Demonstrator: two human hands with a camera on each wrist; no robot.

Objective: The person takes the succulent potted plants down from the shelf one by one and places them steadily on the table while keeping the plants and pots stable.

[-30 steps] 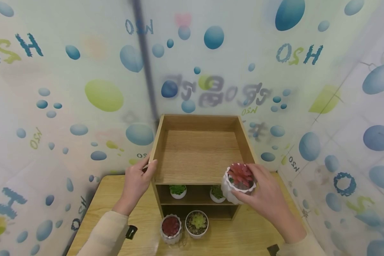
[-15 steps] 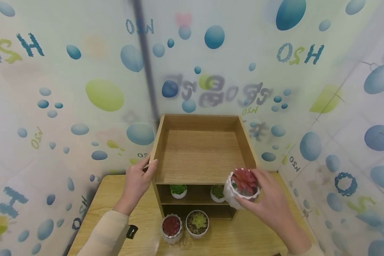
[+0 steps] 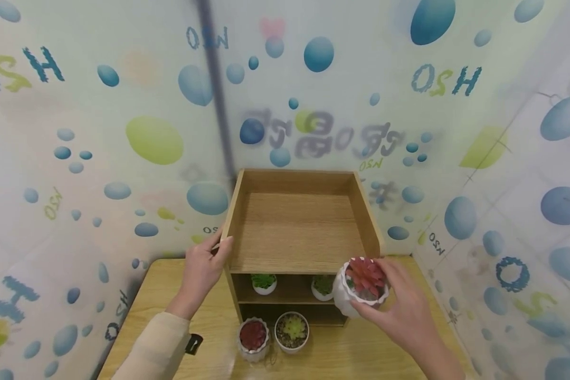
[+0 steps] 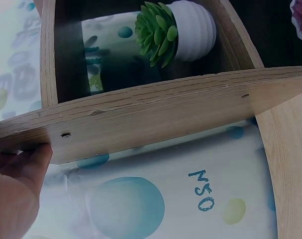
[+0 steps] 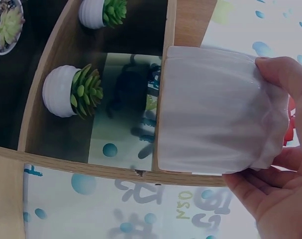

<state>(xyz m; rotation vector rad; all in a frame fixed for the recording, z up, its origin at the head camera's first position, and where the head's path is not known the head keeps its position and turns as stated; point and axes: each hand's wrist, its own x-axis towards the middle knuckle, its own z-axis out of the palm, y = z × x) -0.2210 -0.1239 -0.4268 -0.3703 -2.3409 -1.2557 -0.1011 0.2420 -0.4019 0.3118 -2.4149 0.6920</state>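
Note:
My right hand [image 3: 404,301] grips a white scalloped pot with a red succulent [image 3: 367,275] by its rim. The pot is just in front of the wooden shelf's [image 3: 294,232] right front corner, tilted slightly. In the right wrist view the white pot [image 5: 215,109] overlaps the top board's edge, and fingers and thumb lie around its rim. My left hand [image 3: 205,272] holds the shelf's left side panel near the front, thumb on the front edge; in the left wrist view its fingers [image 4: 34,167] touch the panel's outer face [image 4: 155,119].
Two small white pots with green succulents [image 3: 264,284] [image 3: 323,287] stand on the middle shelf level. On the table [image 3: 171,295], in front of the shelf, sit a dark red succulent pot [image 3: 254,335] and a round pot with a pale green succulent [image 3: 292,332]. Patterned walls surround the table.
My right hand has moved down and a little to the right with the red succulent pot, from over the top board's front edge to the corner. My left hand has stayed put.

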